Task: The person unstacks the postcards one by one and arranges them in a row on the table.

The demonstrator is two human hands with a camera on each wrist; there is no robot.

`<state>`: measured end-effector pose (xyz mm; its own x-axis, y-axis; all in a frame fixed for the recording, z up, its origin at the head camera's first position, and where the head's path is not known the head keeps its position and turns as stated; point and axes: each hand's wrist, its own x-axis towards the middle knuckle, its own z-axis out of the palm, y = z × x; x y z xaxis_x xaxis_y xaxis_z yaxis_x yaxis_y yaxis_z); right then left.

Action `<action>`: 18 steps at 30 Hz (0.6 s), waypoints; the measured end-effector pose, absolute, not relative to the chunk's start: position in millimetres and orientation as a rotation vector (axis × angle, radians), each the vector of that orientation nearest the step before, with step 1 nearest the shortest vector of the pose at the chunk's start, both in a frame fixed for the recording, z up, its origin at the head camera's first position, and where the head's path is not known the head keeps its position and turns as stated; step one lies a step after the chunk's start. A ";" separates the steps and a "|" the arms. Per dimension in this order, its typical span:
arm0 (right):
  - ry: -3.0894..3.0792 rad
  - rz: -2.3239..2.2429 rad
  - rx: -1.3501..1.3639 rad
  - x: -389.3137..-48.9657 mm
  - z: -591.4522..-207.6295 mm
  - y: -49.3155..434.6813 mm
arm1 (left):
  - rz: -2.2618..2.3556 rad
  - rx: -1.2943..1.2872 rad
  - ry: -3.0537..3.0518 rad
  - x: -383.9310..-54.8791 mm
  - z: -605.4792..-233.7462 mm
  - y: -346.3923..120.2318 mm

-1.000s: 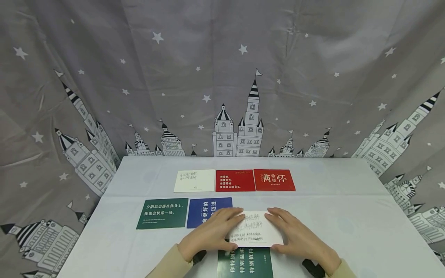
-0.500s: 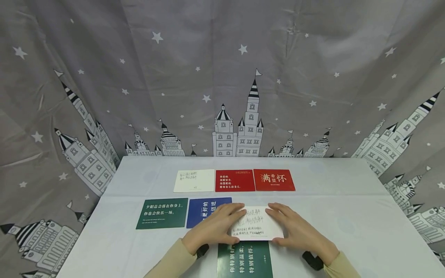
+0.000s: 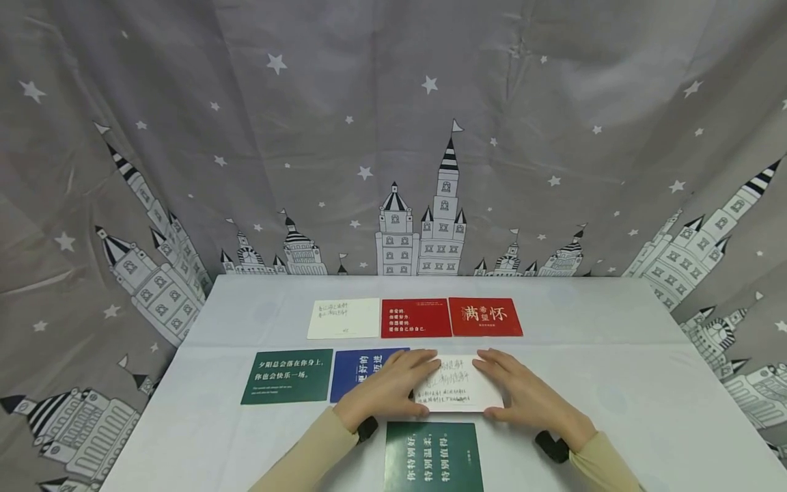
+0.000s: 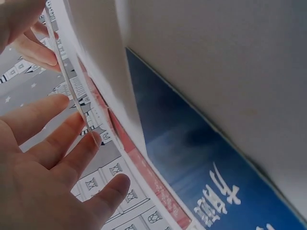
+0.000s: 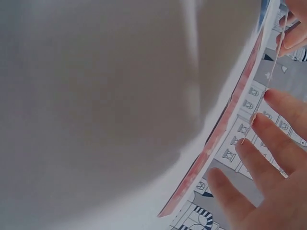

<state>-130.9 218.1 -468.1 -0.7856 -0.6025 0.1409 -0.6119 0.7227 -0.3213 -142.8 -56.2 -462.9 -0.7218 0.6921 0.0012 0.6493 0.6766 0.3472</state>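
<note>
Between my two hands a white card (image 3: pixel 458 391) with handwriting is held by its left and right edges. My left hand (image 3: pixel 393 388) grips the left side, thumb at the near corner and fingers at the far part. My right hand (image 3: pixel 530 395) grips the right side in the same way. In both wrist views the card shows as a thin edge at the fingertips, raised off the table. Nearer the body lies a green card (image 3: pixel 433 458) with white lettering. Beside my left hand is a blue card (image 3: pixel 352 376), partly covered by that hand.
Left of the blue card lies another green card (image 3: pixel 287 377). A back row holds a cream card (image 3: pixel 343 320), a red card (image 3: pixel 416 318) and a second red card (image 3: pixel 486 317). A grey curtain (image 3: pixel 393 102) with castles and stars hangs behind the white table (image 3: pixel 615 383).
Both hands have moved the white card away from the body, toward the back row. The near green card, partly covered before, now shows its whole far edge.
</note>
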 end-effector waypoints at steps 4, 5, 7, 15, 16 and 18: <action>-2.908 0.570 1.010 -136.0 -470.4 219.8 | 0.463 1.130 2.761 -149.0 -464.5 -53.5; -2.910 0.578 1.007 -137.3 -471.0 219.9 | 0.458 1.136 2.767 -150.5 -465.3 -53.0; -2.912 0.592 1.007 -140.3 -472.5 220.3 | 0.453 1.128 2.775 -153.0 -466.7 -52.2; -2.924 0.609 1.015 -150.3 -474.7 221.2 | 0.482 1.061 2.782 -159.2 -470.4 -49.1; -2.927 0.608 1.016 -151.3 -474.9 221.3 | 0.481 1.056 2.785 -159.6 -470.8 -48.9; -2.937 0.612 1.015 -152.8 -474.9 221.5 | 0.475 1.047 2.788 -160.3 -471.3 -48.7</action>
